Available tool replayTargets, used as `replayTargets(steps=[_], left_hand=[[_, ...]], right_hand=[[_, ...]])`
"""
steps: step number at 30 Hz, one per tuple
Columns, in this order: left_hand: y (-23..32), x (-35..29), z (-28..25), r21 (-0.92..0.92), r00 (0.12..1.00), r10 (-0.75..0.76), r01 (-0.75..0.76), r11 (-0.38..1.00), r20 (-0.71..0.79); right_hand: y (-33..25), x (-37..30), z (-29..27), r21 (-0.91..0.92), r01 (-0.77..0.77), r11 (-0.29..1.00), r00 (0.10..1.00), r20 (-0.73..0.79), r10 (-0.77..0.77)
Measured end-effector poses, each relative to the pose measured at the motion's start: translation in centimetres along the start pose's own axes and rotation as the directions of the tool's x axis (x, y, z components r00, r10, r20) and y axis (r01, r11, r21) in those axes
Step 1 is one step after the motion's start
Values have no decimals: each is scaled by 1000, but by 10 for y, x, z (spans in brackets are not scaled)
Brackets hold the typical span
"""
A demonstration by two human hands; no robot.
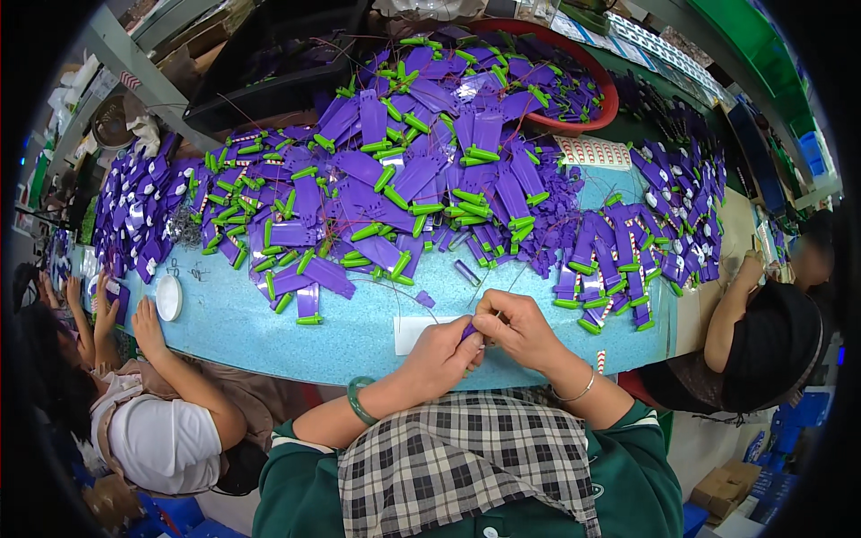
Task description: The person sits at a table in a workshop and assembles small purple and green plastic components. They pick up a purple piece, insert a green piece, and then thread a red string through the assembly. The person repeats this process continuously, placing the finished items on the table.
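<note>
At the near edge of the blue table, both my hands are together. My left hand (439, 359) is closed around a small purple plastic piece (468, 332), most of which my fingers hide. Pressed against it, my right hand (522, 330) pinches what looks like a thin wire, its fingertips touching the same piece. Under my left hand lies a white card (410, 330). A loose purple scrap (425, 299) sits just beyond the card. Farther off is a large heap of flat purple plastic parts with green ends (395, 179), with thin reddish wires among them.
A red basin (613, 99) of similar parts stands at the back right, a black bin (260, 99) at the back left. More parts (619, 260) lie to the right. A white round lid (169, 298) is at left. Co-workers (161, 430) sit on both sides.
</note>
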State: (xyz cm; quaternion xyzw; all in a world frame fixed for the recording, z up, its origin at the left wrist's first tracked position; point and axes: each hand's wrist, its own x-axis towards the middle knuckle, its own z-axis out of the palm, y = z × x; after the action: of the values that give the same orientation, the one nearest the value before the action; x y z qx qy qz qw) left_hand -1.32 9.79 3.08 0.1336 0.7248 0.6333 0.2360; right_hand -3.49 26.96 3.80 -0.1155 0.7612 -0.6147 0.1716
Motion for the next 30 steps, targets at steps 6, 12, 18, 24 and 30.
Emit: replayTargets(steps=[6, 12, 18, 24, 30], left_hand=[[-3, -4, -3, 180, 991, 136, -132, 975, -7], [-4, 1, -1, 356, 986, 157, -125, 926, -64], [-2, 8, -2, -576, 973, -62, 182, 797, 222], [-7, 8, -9, -729, 930, -59, 323, 604, 363], [-2, 5, -7, -491, 955, -84, 220, 843, 284]], right_hand=[[0, -2, 7, -160, 204, 966, 976, -39, -213], [17, -4, 20, -115, 113, 987, 979, -159, -130], [12, 6, -10, 276, -96, 956, 995, 56, 83], [6, 4, -15, 119, -79, 990, 996, 60, 72], [-6, 4, -14, -192, 71, 979, 997, 4, -72]])
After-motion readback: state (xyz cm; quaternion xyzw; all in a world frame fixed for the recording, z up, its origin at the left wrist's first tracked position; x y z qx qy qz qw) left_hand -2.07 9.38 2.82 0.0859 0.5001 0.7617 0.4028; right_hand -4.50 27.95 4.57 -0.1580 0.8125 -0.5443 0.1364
